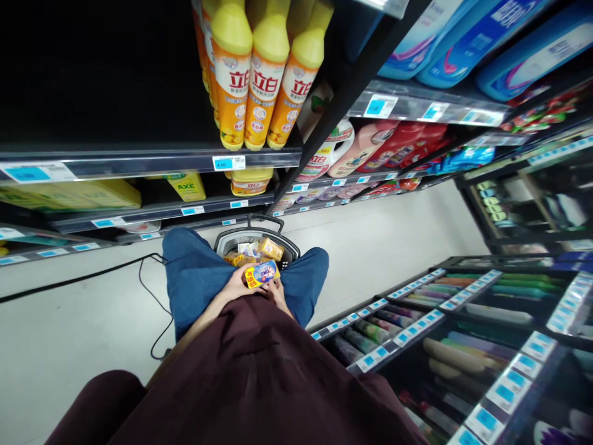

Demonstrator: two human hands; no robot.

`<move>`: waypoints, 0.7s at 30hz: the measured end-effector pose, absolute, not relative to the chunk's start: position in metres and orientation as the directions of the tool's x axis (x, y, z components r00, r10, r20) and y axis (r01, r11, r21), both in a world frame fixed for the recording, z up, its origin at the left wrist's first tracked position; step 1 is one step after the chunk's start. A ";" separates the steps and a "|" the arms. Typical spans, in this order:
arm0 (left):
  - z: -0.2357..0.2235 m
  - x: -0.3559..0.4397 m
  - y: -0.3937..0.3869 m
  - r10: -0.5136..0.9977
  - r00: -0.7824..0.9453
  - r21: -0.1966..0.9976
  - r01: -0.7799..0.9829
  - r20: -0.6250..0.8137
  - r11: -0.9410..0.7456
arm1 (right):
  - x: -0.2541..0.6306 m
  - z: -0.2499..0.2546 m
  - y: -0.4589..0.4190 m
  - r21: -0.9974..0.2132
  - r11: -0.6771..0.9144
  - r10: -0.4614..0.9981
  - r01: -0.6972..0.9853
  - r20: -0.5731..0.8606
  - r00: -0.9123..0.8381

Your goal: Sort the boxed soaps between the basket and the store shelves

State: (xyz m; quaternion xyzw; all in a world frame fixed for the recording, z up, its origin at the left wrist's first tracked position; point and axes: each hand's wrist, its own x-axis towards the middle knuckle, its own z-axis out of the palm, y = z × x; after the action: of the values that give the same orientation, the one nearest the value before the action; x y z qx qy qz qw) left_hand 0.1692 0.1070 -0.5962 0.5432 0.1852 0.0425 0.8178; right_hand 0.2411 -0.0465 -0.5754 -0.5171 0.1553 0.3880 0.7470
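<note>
A small yellow and blue OMO soap pack (262,274) is held in front of my lap, its printed face turned up. My left hand (235,285) is closed round the pack's left end. Under its right side, my right hand (277,293) grips it too, with some fingers hidden behind the pack. Just beyond the hands, between my knees, stands a dark shopping basket (222,238). Inside it lie several wrapped packs, among them a yellow-orange one (271,248) and a whitish one (251,249).
Shelves ahead hold orange detergent bottles (260,93), a yellow AXE box (186,185) and blue bottles (532,55). A shelf rack (398,327) with price tags runs along the right. A black cable (92,277) crosses the pale floor (384,232) at left.
</note>
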 end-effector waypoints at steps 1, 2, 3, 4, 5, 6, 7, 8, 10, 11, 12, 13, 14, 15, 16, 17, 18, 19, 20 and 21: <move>-0.596 0.169 0.107 0.226 0.937 0.889 0.149 -0.267 0.432 | 0.243 -0.576 -0.045 -0.639 0.162 0.390 -0.752 -0.658 0.644; -0.595 0.168 0.108 0.183 0.945 0.872 0.160 -0.270 0.463 | 0.244 -0.577 -0.044 -0.628 0.154 0.365 -0.763 -0.681 0.635; -0.595 0.168 0.110 0.151 0.952 0.857 0.161 -0.265 0.490 | 0.245 -0.578 -0.042 -0.618 0.141 0.348 -0.774 -0.701 0.623; -0.596 0.168 0.111 0.132 0.957 0.845 0.156 -0.257 0.511 | 0.247 -0.579 -0.040 -0.608 0.127 0.343 -0.784 -0.715 0.610; -0.597 0.169 0.113 0.131 0.959 0.837 0.149 -0.253 0.527 | 0.248 -0.580 -0.039 -0.602 0.116 0.346 -0.790 -0.721 0.600; -0.598 0.170 0.114 0.141 0.955 0.828 0.146 -0.261 0.542 | 0.248 -0.580 -0.038 -0.599 0.110 0.354 -0.793 -0.722 0.594; -0.599 0.171 0.115 0.160 0.944 0.814 0.152 -0.287 0.560 | 0.249 -0.581 -0.038 -0.598 0.109 0.363 -0.794 -0.720 0.591; -0.601 0.172 0.115 0.185 0.927 0.797 0.165 -0.327 0.582 | 0.249 -0.581 -0.037 -0.598 0.115 0.368 -0.793 -0.716 0.593; -0.602 0.174 0.115 0.224 0.884 0.755 0.191 -0.410 0.628 | 0.248 -0.580 -0.037 -0.601 0.133 0.376 -0.788 -0.705 0.601; -0.603 0.175 0.114 0.234 0.867 0.735 0.199 -0.441 0.648 | 0.248 -0.580 -0.037 -0.602 0.140 0.382 -0.786 -0.700 0.603; -0.602 0.176 0.114 0.237 0.855 0.720 0.204 -0.461 0.663 | 0.248 -0.579 -0.037 -0.603 0.143 0.385 -0.785 -0.696 0.606; -0.602 0.176 0.113 0.237 0.849 0.710 0.207 -0.472 0.673 | 0.247 -0.579 -0.037 -0.605 0.142 0.384 -0.783 -0.696 0.607; -0.601 0.177 0.113 0.236 0.846 0.702 0.207 -0.478 0.682 | 0.247 -0.579 -0.037 -0.606 0.137 0.378 -0.783 -0.699 0.607; -0.600 0.177 0.113 0.233 0.844 0.694 0.207 -0.483 0.690 | 0.247 -0.580 -0.037 -0.605 0.132 0.372 -0.785 -0.704 0.605; -0.598 0.177 0.113 0.231 0.842 0.687 0.205 -0.487 0.697 | 0.248 -0.581 -0.037 -0.604 0.128 0.366 -0.787 -0.708 0.604; -0.598 0.177 0.113 0.229 0.842 0.681 0.204 -0.489 0.703 | 0.248 -0.582 -0.037 -0.604 0.127 0.362 -0.787 -0.711 0.603; -0.597 0.177 0.113 0.228 0.841 0.677 0.202 -0.490 0.708 | 0.248 -0.584 -0.037 -0.604 0.128 0.359 -0.786 -0.711 0.605; -0.596 0.177 0.113 0.230 0.841 0.676 0.200 -0.490 0.710 | 0.248 -0.586 -0.037 -0.605 0.130 0.354 -0.785 -0.712 0.607; -0.596 0.177 0.114 0.231 0.841 0.675 0.198 -0.489 0.711 | 0.248 -0.589 -0.037 -0.607 0.133 0.348 -0.783 -0.712 0.611; -0.596 0.177 0.114 0.231 0.842 0.675 0.195 -0.487 0.711 | 0.248 -0.591 -0.037 -0.608 0.136 0.340 -0.782 -0.713 0.613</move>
State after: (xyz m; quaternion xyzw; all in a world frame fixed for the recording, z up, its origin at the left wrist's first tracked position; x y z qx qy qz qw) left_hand 0.1768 0.1137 -0.5965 0.3800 0.2808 0.0103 0.8813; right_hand 0.2483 -0.0368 -0.5909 -0.5310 0.2083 0.3875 0.7242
